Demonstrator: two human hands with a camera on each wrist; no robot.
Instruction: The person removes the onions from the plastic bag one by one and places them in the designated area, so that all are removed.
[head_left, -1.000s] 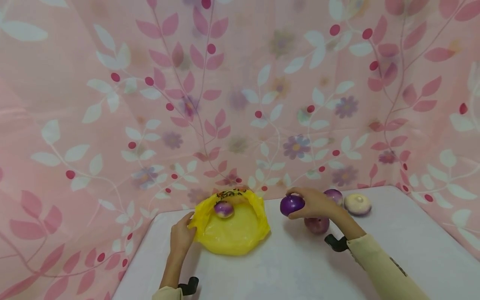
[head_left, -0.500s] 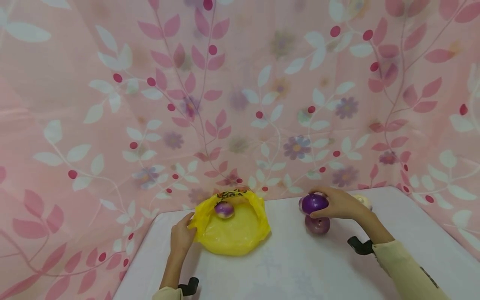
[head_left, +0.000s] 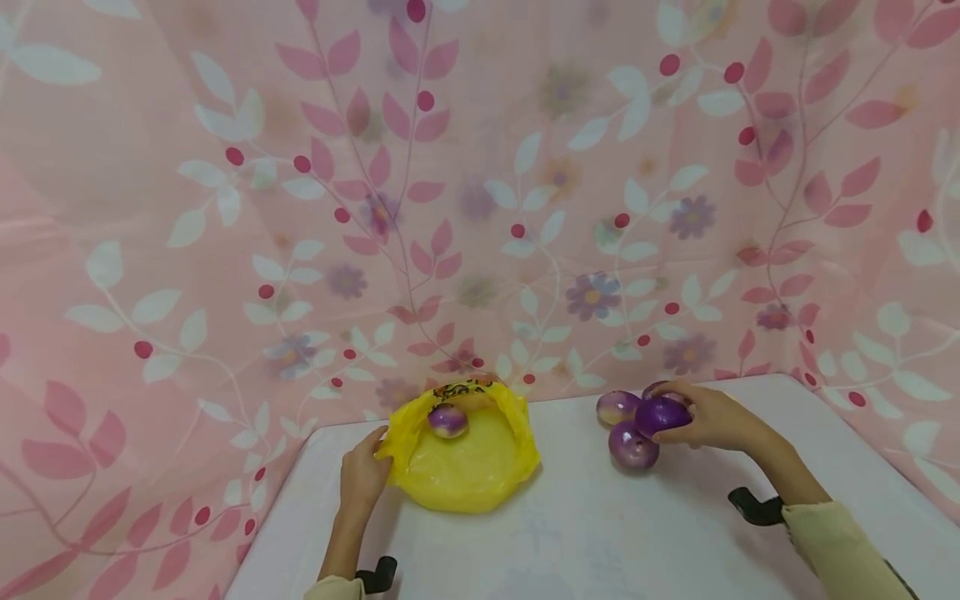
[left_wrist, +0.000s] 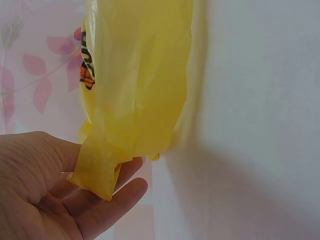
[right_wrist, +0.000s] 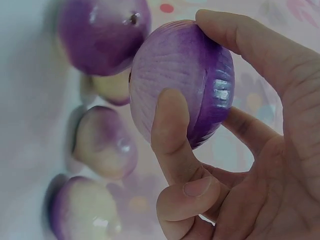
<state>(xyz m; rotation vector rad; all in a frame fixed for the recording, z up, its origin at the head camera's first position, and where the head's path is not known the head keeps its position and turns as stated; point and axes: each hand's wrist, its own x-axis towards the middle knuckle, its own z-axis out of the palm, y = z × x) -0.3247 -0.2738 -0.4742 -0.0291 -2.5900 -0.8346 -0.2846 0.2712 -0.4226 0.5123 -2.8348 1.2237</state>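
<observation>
My left hand (head_left: 363,473) grips the left rim of a yellow plastic bag (head_left: 465,492), whose mouth is spread wide. In the left wrist view a fold of the bag (left_wrist: 145,100) lies between thumb and fingers, and the thumb tip is hidden. A purple-and-white onion (head_left: 447,422) is inside the bag. My right hand (head_left: 712,417) pinches a glossy dark purple onion (right_wrist: 175,80) between thumb and fingers. Other onions lie close by: one (head_left: 633,444) in front, one (head_left: 618,407) to the left, and one (head_left: 657,388) partly hidden behind the held onion.
In the right wrist view two paler onions, one pointed (right_wrist: 105,142) and one rounder (right_wrist: 85,207), lie beside the hand. A white-covered table (head_left: 555,533) carries everything. Right behind it hangs a pink flowered cloth (head_left: 480,208).
My right hand has moved right with the dark purple onion, from left of the other onions to among them, uncovering the left one and hiding the pale one. My left hand stays on the bag.
</observation>
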